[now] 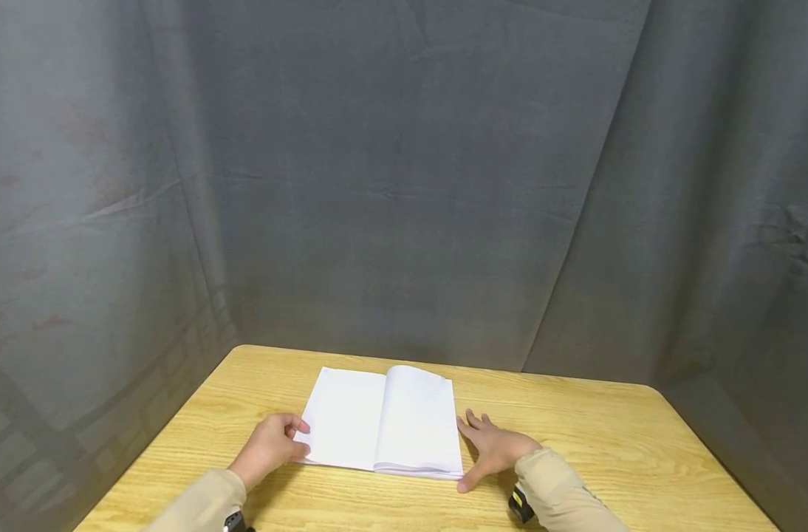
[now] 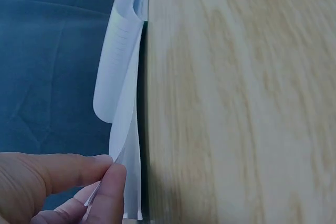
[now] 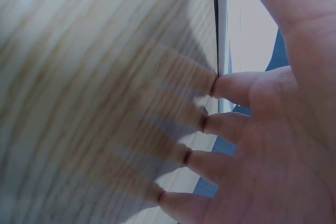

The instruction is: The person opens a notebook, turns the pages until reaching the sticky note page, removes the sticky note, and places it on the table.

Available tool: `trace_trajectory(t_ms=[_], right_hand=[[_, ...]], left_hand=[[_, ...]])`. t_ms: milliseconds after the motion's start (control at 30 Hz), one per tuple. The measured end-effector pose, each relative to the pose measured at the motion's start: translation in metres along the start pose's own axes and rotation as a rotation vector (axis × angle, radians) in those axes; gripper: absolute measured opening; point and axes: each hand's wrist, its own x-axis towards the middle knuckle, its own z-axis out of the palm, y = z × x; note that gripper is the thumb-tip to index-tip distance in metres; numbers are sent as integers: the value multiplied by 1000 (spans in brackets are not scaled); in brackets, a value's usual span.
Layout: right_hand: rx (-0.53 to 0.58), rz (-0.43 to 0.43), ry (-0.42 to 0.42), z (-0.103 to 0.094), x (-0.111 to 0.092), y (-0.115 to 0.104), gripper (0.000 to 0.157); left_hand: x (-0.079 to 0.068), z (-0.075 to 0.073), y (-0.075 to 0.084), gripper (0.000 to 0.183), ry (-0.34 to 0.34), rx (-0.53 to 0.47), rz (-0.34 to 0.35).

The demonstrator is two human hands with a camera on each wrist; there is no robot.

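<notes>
An open notebook [image 1: 344, 417] with white pages lies on the wooden table in the head view. At its left edge, my left hand [image 1: 271, 445] pinches a page between thumb and finger. The left wrist view shows the pinched page [image 2: 122, 135] lifted a little from the sheets beneath, near my left hand [image 2: 52, 182]. Faint ruled lines mark a curved right-hand page [image 1: 419, 421]. Beside the notebook's right edge, my right hand [image 1: 497, 448] has its fingers spread. In the right wrist view, the fingertips of my right hand [image 3: 262, 145] rest on the tabletop, close along that edge.
The light wooden table [image 1: 577, 414] has rounded far corners. Grey cloth [image 1: 404, 185] hangs behind it and along both sides. Both forearms wear beige sleeves [image 1: 560, 488], with a small dark device [image 1: 520, 504] at the right wrist.
</notes>
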Motion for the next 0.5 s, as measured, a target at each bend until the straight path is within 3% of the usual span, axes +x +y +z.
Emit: trace_trajectory(t_ms=[233, 500], right_hand=[[3, 10, 1, 0, 1, 0, 119], [-1, 13, 9, 1, 1, 0, 119]], left_hand=[[3, 4, -5, 26, -27, -17, -8], [5, 5, -5, 25, -34, 66, -15]])
